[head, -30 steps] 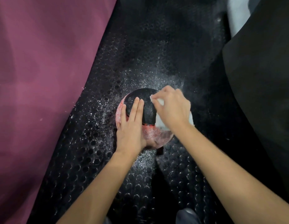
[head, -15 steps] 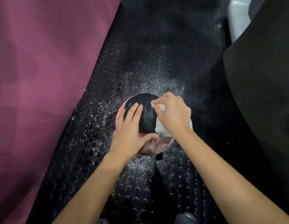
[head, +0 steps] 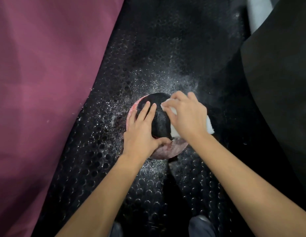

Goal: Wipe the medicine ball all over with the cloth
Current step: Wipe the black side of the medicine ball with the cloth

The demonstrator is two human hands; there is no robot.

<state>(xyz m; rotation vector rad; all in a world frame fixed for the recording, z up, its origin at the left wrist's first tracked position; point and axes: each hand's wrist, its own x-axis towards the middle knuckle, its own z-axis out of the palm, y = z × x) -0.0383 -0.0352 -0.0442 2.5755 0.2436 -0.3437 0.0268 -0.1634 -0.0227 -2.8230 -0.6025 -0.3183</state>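
A black and red medicine ball (head: 161, 124) sits on the black studded floor mat, dusted with white powder on its red lower part. My left hand (head: 142, 132) lies flat on the ball's left side, fingers straight and thumb spread along the near edge. My right hand (head: 186, 115) grips a white cloth (head: 174, 132) and presses it against the ball's upper right side. Part of the cloth sticks out past my wrist on the right. The ball's right side is hidden under the hand and cloth.
White powder is scattered over the mat (head: 114, 168) around the ball. A maroon padded surface (head: 46, 82) fills the left. A black padded object (head: 282, 93) stands at the right, with something white (head: 254, 12) behind it. Dark shoe tips (head: 200, 226) show at the bottom.
My left hand has shifted a little down and left on the ball, and its thumb has spread out. My right hand with the cloth has stayed on the ball's upper right.
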